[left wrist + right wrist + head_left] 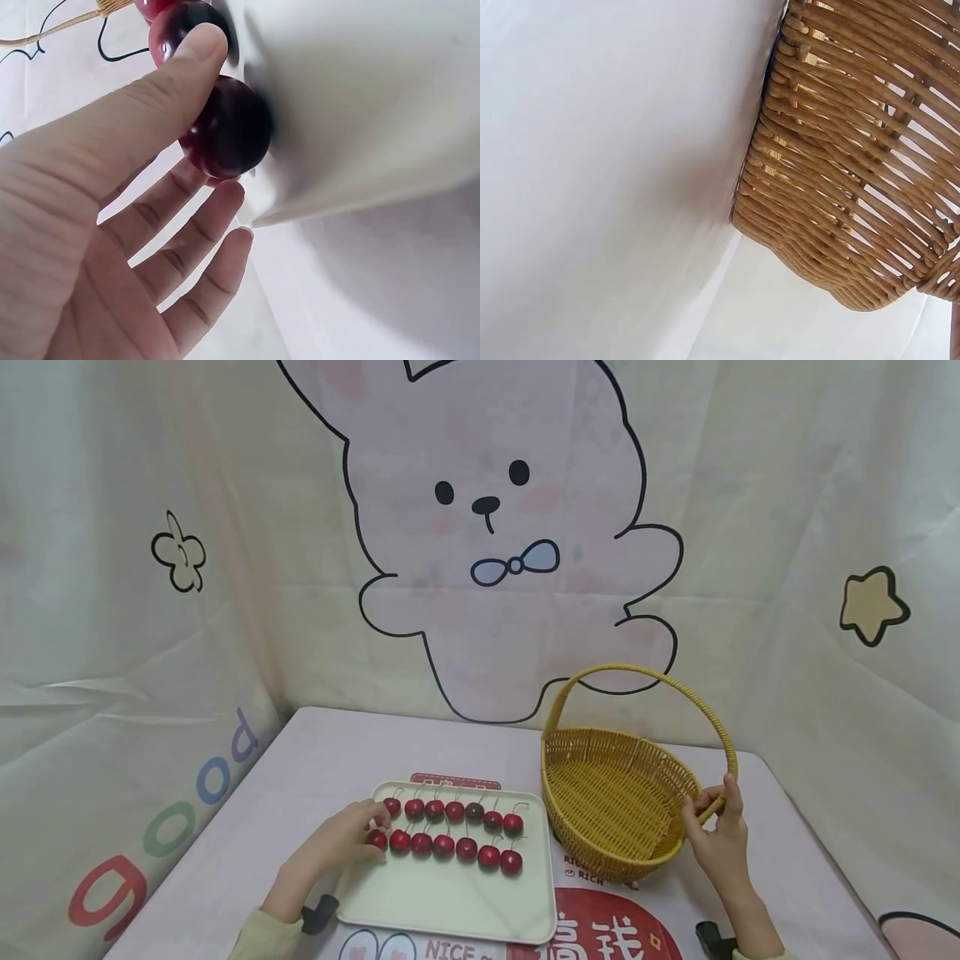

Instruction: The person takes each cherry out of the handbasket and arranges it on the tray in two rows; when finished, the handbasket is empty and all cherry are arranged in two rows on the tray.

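Observation:
A cream tray bears two rows of red cherries with stems; one in the far row is darker. My left hand reaches over the tray's left edge, at the left end of both rows. In the left wrist view its thumb and loosely bent fingers lie around a dark red cherry, the thumb overlapping the one beside it. One finger is partly hidden behind the cherry. With my right hand I grip the handle of a yellow woven basket near its right base. Nothing lies inside the basket.
The white table has printed words and a red patch at the front. Behind the table hangs a cloth with a cartoon animal; more cloth closes off both sides. The basket stands close to the tray's right edge.

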The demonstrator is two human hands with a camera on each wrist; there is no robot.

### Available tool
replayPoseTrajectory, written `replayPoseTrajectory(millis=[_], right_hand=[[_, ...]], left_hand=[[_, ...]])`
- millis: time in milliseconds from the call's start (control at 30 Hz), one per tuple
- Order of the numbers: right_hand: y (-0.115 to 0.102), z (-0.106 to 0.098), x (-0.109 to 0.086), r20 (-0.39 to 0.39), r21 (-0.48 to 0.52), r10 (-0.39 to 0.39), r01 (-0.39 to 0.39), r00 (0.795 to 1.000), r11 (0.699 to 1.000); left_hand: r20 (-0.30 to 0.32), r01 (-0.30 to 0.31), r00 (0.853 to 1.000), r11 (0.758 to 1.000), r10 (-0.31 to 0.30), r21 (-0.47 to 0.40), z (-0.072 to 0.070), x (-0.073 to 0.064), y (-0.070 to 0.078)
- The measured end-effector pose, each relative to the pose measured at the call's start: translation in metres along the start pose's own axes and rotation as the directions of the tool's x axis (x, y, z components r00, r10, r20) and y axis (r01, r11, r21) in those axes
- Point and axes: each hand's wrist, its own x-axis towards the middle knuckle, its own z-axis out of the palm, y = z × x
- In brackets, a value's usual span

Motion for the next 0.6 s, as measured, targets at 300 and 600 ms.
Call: replayPoseTrajectory(millis=[300, 600], right_hand=[[0.009, 0.0, 0.0, -0.039, -0.019, -0.08, 0.079, 0.996, 0.997], [0.01, -0.006, 0.001, 0.002, -0.045, -0.051, 0.051, 0.999, 0.998]], left_hand=[[-0.017, 0.006, 1.0, 1.0, -0.005, 0.005, -0.007, -0.003, 0.0], [-0.233, -0.027, 0.97, 0.987, 0.063, 0.157, -0.02, -0.009, -0.014]])
